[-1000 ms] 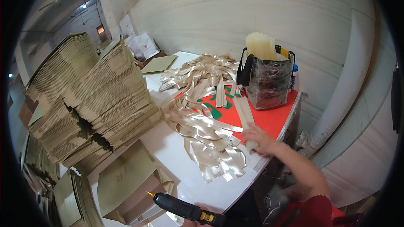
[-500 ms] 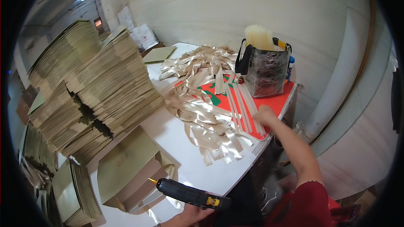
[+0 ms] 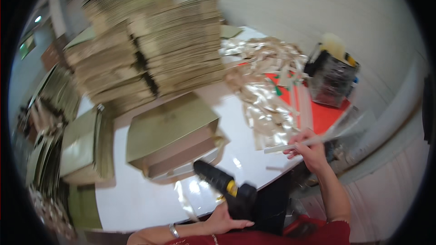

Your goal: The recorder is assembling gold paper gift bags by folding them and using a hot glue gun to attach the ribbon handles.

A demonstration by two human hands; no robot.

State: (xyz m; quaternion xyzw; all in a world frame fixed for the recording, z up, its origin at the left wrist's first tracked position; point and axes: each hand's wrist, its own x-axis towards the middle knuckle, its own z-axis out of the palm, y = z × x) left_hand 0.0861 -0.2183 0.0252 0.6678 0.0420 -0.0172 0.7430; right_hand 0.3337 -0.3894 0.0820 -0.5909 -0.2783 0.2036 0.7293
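A black and yellow hot glue gun (image 3: 213,177) is in my left hand (image 3: 222,221), its nose pointing toward a gold-green box (image 3: 170,124); motion blurs it somewhat. My right hand (image 3: 311,150) pinches a long translucent glue stick (image 3: 278,149) over the table's right edge, one end pointing left. Beyond that hand, more pale glue sticks (image 3: 305,109) lie on a red sheet (image 3: 324,119) with green patches. The box lies on the white table (image 3: 122,204), a pinkish side facing me, with satin ribbon (image 3: 221,144) at its near right corner.
Tall stacks of folded gold-green boxes (image 3: 181,50) stand at the far left, with a smaller stack (image 3: 86,143) nearer. Cream satin ribbons (image 3: 268,102) are heaped right of the middle. A plastic-wrapped container (image 3: 332,79) stands near the wall, pale sheets poking out.
My right hand has lifted a glue stick off the red sheet and brought it nearer. The glue gun has tilted, nose turned farther up the picture. The whole view has swung left.
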